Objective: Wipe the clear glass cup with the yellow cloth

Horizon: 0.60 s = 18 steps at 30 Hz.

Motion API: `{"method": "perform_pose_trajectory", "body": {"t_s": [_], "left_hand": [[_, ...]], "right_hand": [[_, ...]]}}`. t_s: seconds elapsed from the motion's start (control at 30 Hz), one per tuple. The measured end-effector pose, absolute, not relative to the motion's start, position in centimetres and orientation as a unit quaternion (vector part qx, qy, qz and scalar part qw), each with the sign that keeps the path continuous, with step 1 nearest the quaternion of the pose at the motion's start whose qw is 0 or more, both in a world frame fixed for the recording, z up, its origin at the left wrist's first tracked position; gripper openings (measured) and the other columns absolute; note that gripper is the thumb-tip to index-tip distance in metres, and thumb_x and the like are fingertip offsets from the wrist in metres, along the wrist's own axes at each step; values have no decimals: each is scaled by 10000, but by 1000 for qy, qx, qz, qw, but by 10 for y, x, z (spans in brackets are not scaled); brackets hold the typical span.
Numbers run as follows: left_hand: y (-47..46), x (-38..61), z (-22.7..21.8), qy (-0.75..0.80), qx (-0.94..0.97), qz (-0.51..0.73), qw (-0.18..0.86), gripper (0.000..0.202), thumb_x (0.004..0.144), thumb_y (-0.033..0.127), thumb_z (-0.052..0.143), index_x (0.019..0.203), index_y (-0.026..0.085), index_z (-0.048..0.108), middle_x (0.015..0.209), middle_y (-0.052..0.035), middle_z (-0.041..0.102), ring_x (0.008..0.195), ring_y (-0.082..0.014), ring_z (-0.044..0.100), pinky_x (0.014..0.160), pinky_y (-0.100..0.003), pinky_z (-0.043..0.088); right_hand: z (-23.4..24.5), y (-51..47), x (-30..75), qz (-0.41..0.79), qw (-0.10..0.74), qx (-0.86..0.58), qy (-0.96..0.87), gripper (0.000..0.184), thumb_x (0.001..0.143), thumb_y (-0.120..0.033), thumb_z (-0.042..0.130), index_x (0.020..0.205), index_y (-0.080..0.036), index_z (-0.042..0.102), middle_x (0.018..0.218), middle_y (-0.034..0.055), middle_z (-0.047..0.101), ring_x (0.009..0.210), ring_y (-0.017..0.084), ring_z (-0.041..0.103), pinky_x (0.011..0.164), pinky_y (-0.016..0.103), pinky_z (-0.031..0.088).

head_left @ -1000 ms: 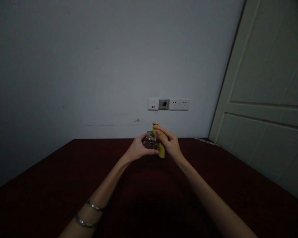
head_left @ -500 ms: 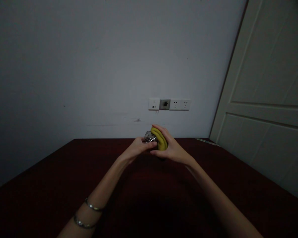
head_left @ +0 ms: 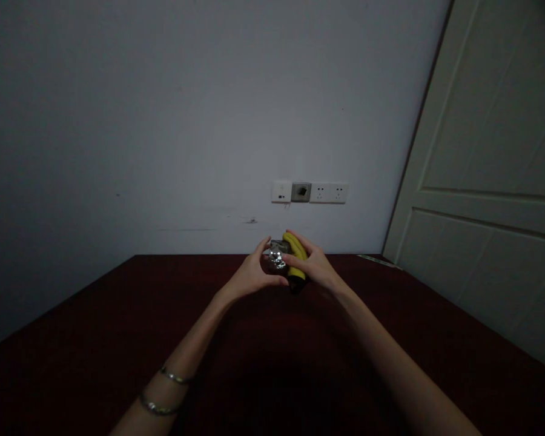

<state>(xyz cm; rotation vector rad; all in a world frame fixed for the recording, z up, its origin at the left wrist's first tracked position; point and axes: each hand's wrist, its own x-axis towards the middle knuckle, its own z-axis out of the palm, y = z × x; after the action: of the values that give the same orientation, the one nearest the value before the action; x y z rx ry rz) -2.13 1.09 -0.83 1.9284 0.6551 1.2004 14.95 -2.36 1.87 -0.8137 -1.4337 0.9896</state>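
"Fingers (head_left: pixel 261 246) of the left hand (head_left: pixel 247 277) first: how do they stand?"

"Bent into a broad C, thumb low on the near side and the others up on the far left, around a small, rounded, shiny, see-through object (head_left: pixel 277 255). Glass or clear plastic, I can't tell which."

"And those of the right hand (head_left: pixel 318 265)?"

"Closer together. They wrap the right side of a folded, bright yellow, cloth-like piece (head_left: pixel 295 244) with a black lower end, and the thumb reaches across its front towards the shiny object."

"Why are the two hands so near each other?"

"My guess is that the left one cups the smooth object so it doesn't slip or turn, while the right one backs the soft yellow piece and presses it against the object's side. That wide curve on the left also leaves the top and the near face uncovered."

"Where is it all?"

"Between the two hands, over the far part of a dark red, flat-topped desk (head_left: pixel 258 363), below a row of white, square-cornered plastic sockets (head_left: pixel 329 193) on the pale grey wall (head_left: pixel 200 121). Whether the object's underside touches the desk, I can't tell"
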Motion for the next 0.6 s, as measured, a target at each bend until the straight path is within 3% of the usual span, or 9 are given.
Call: {"method": "perform_pose_trajectory", "body": {"t_s": [0.1, 0.23, 0.4, 0.6], "left_hand": [[8, -20, -6, 293, 766, 474, 321, 869, 480, 298, 847, 1252, 152, 476, 1212, -143, 563, 1144, -312, 517, 1003, -491, 359], [7, -21, -4, 314, 771, 476, 282, 778, 471, 321, 847, 1156, 133, 531, 1149, -131, 593, 1086, -306, 549, 970, -484, 389], [1, -20, -1, 284, 795, 476, 245, 846, 458, 336, 856, 1189, 172, 465, 1161, -100, 584, 1100, -274, 541, 982, -437, 392], [4, -14, -9, 205, 778, 507, 311, 819, 559, 242, 806, 1259, 205, 380, 1249, -107, 518, 1136, -252, 529, 979, -417, 412]], "right_hand": [[16, -24, 145, 411, 575, -340, -621, 793, 610, -401, 753, 1311, -172, 459, 1274, 116, 571, 1128, 255, 570, 977, 386, 459], [12, -19, 146, 350, 560, -353, -663, 755, 667, -443, 706, 1318, -158, 450, 1288, 129, 552, 1141, 245, 557, 1014, 392, 421], [13, -21, 140, 271, 582, -366, -674, 522, 816, -491, 529, 1237, -184, 539, 1226, 112, 595, 1135, 232, 558, 1023, 412, 398], [11, -34, 129, 70, 592, -271, -756, 256, 851, -314, 546, 1071, -262, 666, 1344, 62, 507, 1296, 216, 404, 1085, 416, 306]]}}
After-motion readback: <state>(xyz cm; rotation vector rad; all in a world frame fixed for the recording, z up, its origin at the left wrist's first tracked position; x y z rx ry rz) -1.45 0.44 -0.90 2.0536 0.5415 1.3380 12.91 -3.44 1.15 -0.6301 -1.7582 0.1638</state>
